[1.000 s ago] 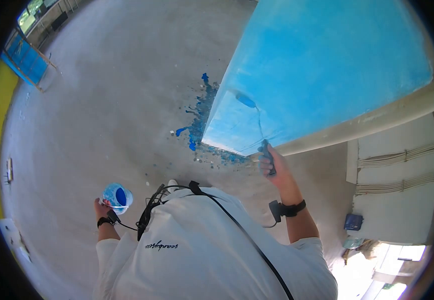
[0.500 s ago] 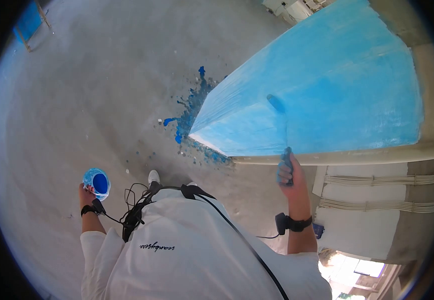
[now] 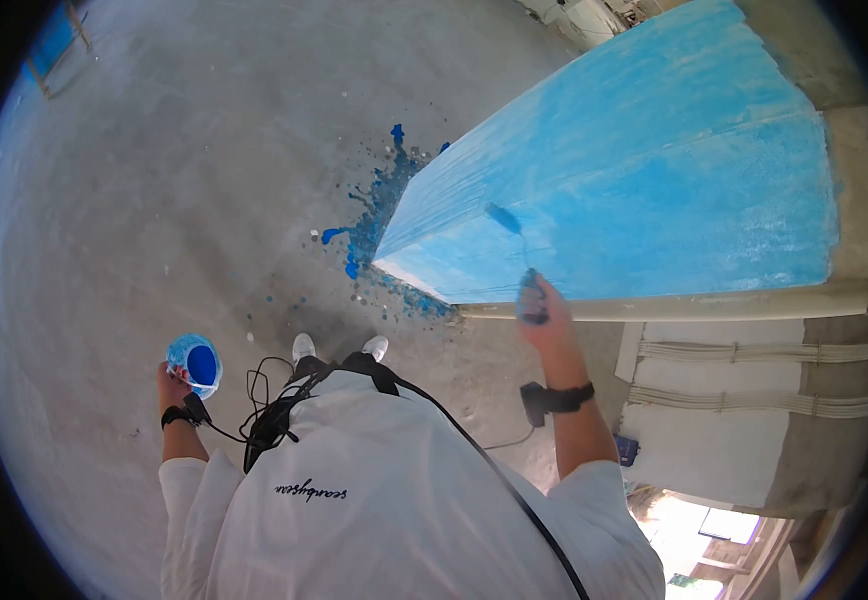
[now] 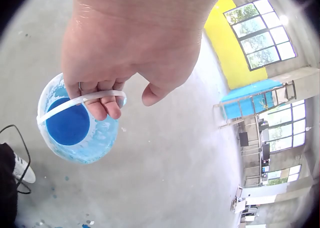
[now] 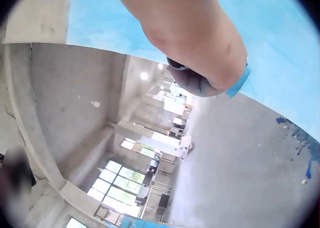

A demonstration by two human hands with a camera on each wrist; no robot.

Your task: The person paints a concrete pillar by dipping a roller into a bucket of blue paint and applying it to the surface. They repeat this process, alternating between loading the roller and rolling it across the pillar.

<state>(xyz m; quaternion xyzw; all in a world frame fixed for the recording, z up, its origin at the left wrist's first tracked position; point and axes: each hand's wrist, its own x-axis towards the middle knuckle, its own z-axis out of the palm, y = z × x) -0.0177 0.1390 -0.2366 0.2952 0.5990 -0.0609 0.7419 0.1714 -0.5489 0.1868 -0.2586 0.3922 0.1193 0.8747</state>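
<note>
Paint roller [image 3: 506, 220] over blue column [image 3: 674, 200], contact unclear; head view has it pointing up-left, right wrist view mostly hides it. Bucket [image 4: 103, 140] hangs from left grip [image 4: 131, 53], curled round white bail [image 4: 61, 110]. Right grip [image 3: 546, 314] clamped on roller handle [image 3: 530, 277]. Sleeve's [image 3: 501, 215] long axis slants likewise.

Bucket [image 4: 104, 142]: hung by its handle [image 4: 56, 110] from the left grip [image 4: 131, 50], above the floor [image 3: 204, 200]; paint [image 4: 69, 122] contained inside. Shoes [image 3: 303, 346]: placed on the floor, right of the bucket. Roller [image 3: 502, 217]: held in the right grip [image 3: 542, 308], before the pillar's [image 3: 674, 210] corner edge. Splashes [image 3: 379, 205]: spread on the floor around the pillar's bottom corner. Pipes [image 3: 754, 352]: fixed on the wall [image 3: 719, 445], further right.
</note>
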